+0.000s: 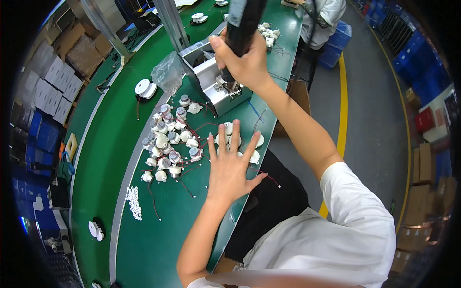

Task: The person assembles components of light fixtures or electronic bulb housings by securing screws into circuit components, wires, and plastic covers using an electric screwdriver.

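Note:
My right hand [252, 62] is wrapped round a black electric screwdriver [244, 24], held upright. Its lower end reaches down to the metal fittings at the front of a silver-grey box-shaped device [218, 103], apparently a screw feeder. My left hand [226, 175] lies with fingers spread over several white round parts [255, 157], which it partly hides; their thin wires stick out beside it. Left of that hand, small white motors [162, 141] with grey tops and red and black wires lie in a loose heap. A patch of small white rings [134, 204] sits nearer the left of the green table.
A clear plastic bag [168, 72] rests beside the device. On the green conveyor [96, 187] to the left stand white round assemblies [145, 89]. Another person's sleeve [326, 19] and blue bins [336, 43] are at the far right, by the walkway.

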Action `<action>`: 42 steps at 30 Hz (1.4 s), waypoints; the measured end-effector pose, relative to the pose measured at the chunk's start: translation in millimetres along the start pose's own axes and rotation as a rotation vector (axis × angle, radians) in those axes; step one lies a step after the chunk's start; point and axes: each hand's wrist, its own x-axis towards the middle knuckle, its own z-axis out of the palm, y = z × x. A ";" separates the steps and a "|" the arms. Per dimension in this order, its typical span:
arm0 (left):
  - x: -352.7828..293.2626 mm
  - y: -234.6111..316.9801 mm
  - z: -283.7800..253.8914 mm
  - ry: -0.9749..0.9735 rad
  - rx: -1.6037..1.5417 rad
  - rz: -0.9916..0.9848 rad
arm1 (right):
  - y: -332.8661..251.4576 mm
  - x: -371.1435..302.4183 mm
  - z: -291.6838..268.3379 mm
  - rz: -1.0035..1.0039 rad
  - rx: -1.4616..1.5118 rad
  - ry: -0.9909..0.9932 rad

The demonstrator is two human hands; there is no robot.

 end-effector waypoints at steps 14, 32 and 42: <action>1.9 -4.0 5.4 0.121 -0.215 -0.154 | -19.4 -41.5 -2.2 0.243 -0.060 -0.124; 7.9 -13.2 7.9 0.094 -0.206 -0.175 | 3.3 -68.3 18.2 0.274 0.046 -0.180; 7.4 -17.3 9.5 0.140 -0.228 -0.143 | 5.3 -65.7 19.6 0.244 0.117 -0.181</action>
